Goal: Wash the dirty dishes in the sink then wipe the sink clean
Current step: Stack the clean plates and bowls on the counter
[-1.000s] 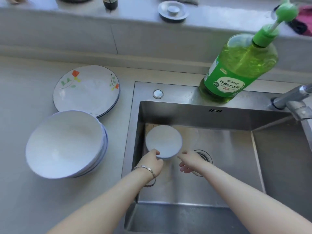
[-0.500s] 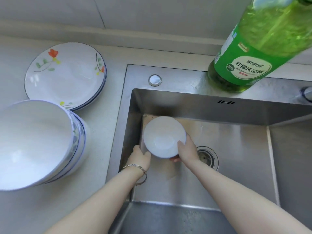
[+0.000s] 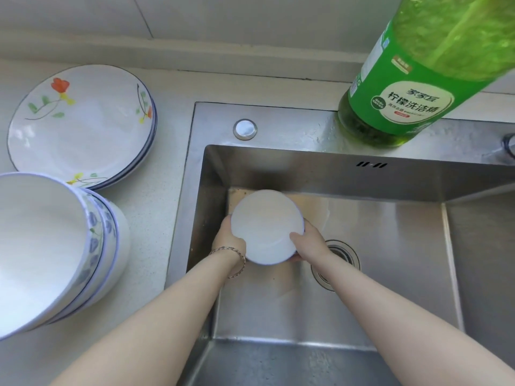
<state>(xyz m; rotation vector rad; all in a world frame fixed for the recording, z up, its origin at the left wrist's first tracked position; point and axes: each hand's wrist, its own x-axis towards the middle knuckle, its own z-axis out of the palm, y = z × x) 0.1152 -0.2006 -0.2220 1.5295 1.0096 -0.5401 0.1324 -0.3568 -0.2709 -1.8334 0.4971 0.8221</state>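
Note:
A small white bowl (image 3: pixel 266 225) with a thin blue rim is held inside the steel sink (image 3: pixel 362 185), near its back left corner, its opening facing up. My left hand (image 3: pixel 229 237), with a bracelet at the wrist, grips the bowl's left side. My right hand (image 3: pixel 308 242) grips its right side, the thumb lying over the rim into the bowl. The fingers under the bowl are hidden. The sink floor around the bowl looks wet, with brownish specks along the left wall.
The drain (image 3: pixel 335 263) lies just right of my right hand. A green dish-soap bottle (image 3: pixel 412 87) stands on the sink's back ledge. On the counter to the left sit stacked flowered plates (image 3: pixel 80 123) and stacked large bowls (image 3: pixel 50 252).
My right hand has come from beside the bowl to grip its right side. The bowl has turned its opening upward, and my head has moved closer and lower.

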